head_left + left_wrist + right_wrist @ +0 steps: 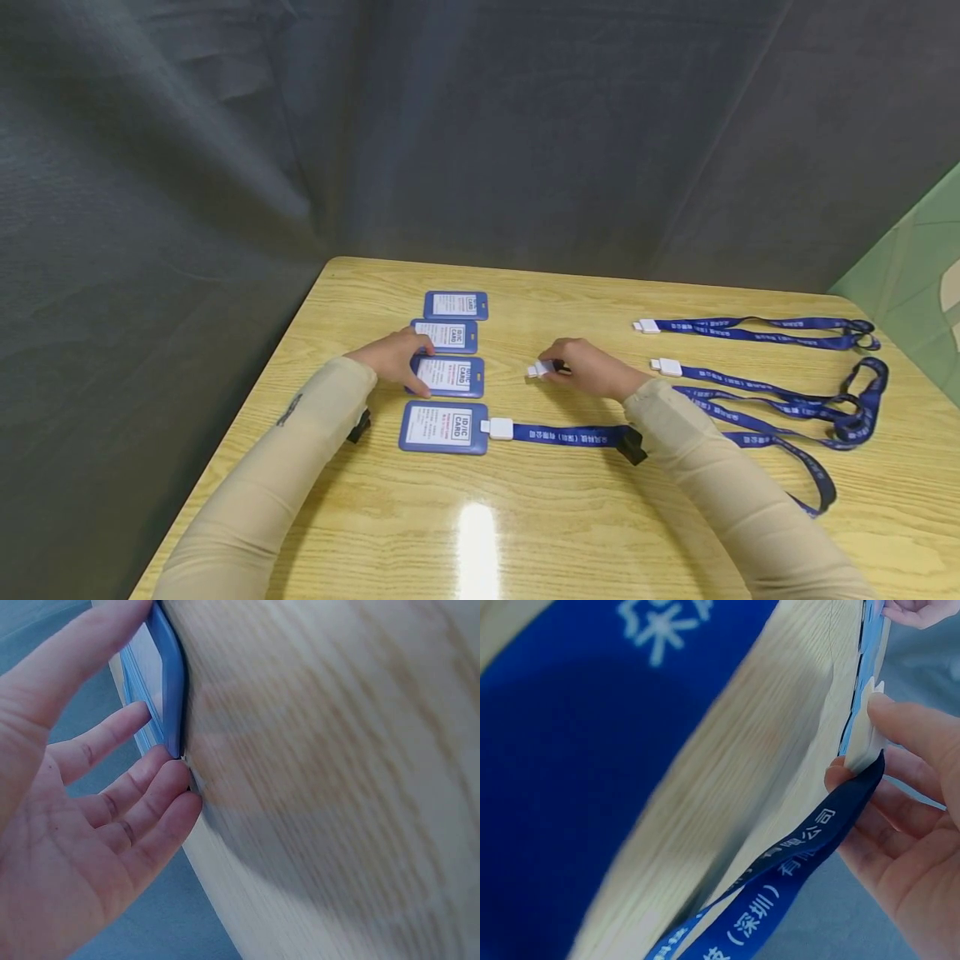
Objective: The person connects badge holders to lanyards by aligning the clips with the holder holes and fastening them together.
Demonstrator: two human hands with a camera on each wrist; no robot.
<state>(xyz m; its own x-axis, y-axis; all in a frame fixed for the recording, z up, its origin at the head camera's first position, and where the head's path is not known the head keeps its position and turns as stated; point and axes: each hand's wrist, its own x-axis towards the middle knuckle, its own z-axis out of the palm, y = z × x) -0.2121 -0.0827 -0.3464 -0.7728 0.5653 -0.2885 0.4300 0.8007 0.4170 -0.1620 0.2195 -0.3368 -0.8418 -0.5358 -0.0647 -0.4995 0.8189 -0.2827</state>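
Observation:
My left hand (392, 357) is at the left end of a blue ID card holder (448, 376), third from the back in a column. Thumb and fingers span its two long edges; in the left wrist view, fingertips touch the blue rim (174, 690). To the right, my right hand (592, 369) pinches the white plastic clip (542, 368) of a blue lanyard (802, 844) between thumb and fingers. The clip's tip points left toward the holder, with a gap between them. Nearest the front, another card holder (442, 427) has a white lanyard clip (498, 428) at its slot.
Two more card holders, one at the back (455, 305) and one just ahead (453, 336) of the held one, lie on the wooden table (375, 533). Folded lanyards (757, 329) with white clips (666, 367) lie on the right. Dark cloth (525, 142) hangs behind.

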